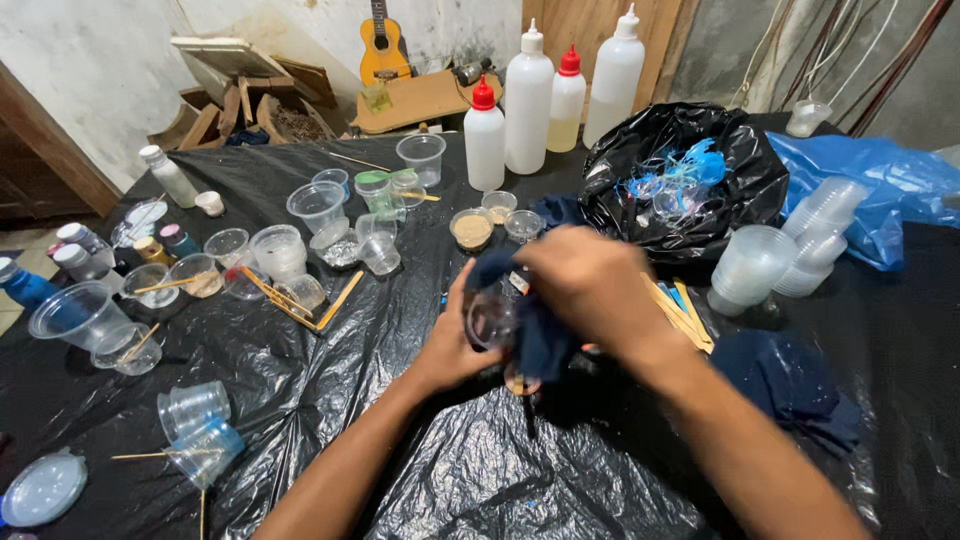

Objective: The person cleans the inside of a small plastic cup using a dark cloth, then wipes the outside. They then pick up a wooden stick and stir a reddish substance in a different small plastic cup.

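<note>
My left hand (458,345) grips a small clear plastic cup (490,322) just above the black plastic sheet (420,470) covering the table. My right hand (590,285) is blurred and closed on a dark blue cloth (540,335), pressing it against and into the cup. Both hands meet at the middle of the table. The cup's inside is partly hidden by the cloth.
Tall white squeeze bottles (528,100) with red and white caps stand at the back. A black bag (690,170) of plastic scraps and stacked clear cups (750,265) sit right. Several cups, small jars and wooden sticks (290,300) crowd the left. Another dark cloth (790,380) lies right.
</note>
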